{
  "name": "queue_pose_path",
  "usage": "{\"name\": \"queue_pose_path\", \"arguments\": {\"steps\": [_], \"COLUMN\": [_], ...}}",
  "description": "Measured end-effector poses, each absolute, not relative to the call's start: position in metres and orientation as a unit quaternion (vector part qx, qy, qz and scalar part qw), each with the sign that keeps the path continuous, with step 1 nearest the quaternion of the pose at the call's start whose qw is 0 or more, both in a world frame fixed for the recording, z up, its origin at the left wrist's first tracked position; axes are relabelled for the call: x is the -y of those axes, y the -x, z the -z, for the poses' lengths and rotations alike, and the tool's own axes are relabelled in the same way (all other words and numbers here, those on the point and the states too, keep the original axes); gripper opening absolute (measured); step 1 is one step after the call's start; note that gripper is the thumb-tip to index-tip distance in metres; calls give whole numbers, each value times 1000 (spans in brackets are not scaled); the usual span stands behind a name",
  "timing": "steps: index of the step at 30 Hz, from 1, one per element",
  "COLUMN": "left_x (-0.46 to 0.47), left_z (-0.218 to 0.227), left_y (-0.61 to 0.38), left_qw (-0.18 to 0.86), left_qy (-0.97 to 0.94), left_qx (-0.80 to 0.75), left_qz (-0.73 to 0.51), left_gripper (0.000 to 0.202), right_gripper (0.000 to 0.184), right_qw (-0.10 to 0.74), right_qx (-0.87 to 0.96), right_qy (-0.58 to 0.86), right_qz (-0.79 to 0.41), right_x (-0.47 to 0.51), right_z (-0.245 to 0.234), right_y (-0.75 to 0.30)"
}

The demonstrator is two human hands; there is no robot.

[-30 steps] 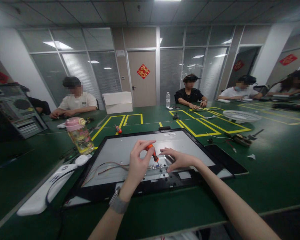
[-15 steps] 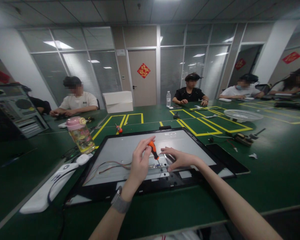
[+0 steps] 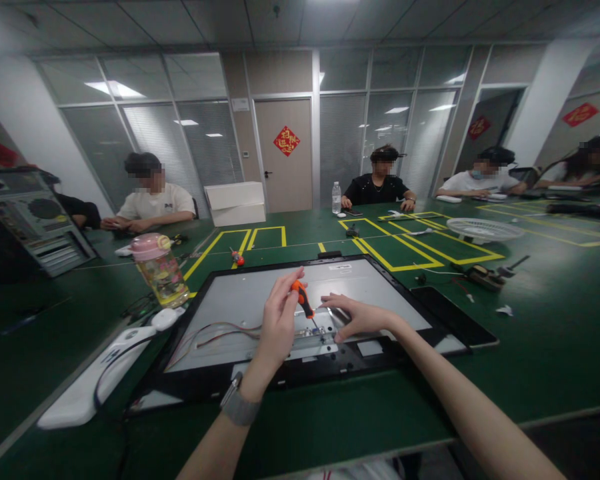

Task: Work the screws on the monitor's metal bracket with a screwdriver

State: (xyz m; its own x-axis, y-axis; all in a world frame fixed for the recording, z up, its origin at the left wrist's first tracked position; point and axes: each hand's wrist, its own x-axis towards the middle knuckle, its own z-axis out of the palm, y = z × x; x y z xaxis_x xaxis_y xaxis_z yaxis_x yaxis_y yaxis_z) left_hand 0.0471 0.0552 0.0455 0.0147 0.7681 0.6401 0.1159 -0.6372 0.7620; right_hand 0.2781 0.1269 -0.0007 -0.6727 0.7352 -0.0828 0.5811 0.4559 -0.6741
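An orange and black screwdriver (image 3: 303, 299) leans in my left hand (image 3: 279, 319), its handle against the thumb and fingers. The shaft points down to a small circuit board (image 3: 314, 331) on a metal bracket near the front edge of a display panel (image 3: 240, 288). That panel lies flat, with a grey back and a black frame. My right hand (image 3: 355, 316) rests over the bracket's right end, fingers apart and curved; nothing shows in its grasp. Thin wires (image 3: 215, 328) run leftward from the board across the panel.
To the left stand a pink-lidded bottle (image 3: 161, 270), a white power strip (image 3: 97, 380) and an opened computer case (image 3: 40, 220). A black slab (image 3: 453, 317) and a brown tool (image 3: 485, 277) lie at right. Several people sit across the green table (image 3: 360, 433).
My left hand and the top of the screwdriver have shifted slightly left, and the handle tilts a little more. My right hand stays nearly where it was.
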Motion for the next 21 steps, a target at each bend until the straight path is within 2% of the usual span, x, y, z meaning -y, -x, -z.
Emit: {"name": "queue_pose_path", "arguments": {"steps": [3,8,10,13,17,21], "left_x": [-57,-58,-57,-55,-56,-57], "left_z": [-45,-42,-42,-42,-42,-40], "left_y": [-48,-48,-48,-49,-52,-51], "left_qw": [300,221,217,282,368,277], "left_qy": [-645,-652,-658,-652,-633,-654], "left_qx": [-345,-372,-367,-338,-324,-363], "left_qz": [-613,-622,-621,-618,-599,-604], "left_gripper": [32,17,20,31,36,25], "right_gripper": [104,103,103,104,103,107], "right_qw": [111,112,111,108,109,107], "right_qx": [845,841,841,843,844,844], "right_qy": [389,393,393,391,389,390], "right_qz": [-349,-354,-355,-353,-353,-351], "right_x": [-127,-125,-124,-124,-125,-125], "right_z": [1,-2,-3,-3,-2,-1], "right_y": [-278,-278,-278,-278,-278,-277]}}
